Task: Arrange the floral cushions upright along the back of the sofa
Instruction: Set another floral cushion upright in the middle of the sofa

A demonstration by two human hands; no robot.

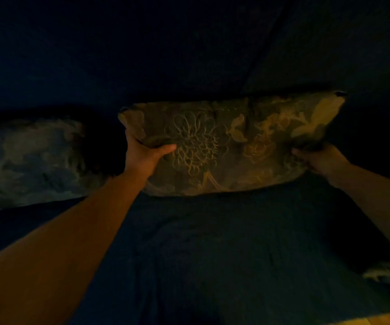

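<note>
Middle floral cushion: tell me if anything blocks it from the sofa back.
Nothing visible does. Both hands, left and right, hold the middle floral cushion against the sofa back; another cushion sits apart on the left.

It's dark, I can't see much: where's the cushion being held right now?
Head view, centre: the held cushion stands against the sofa back, left hand and right hand gripping its ends, another cushion to its left.
</note>
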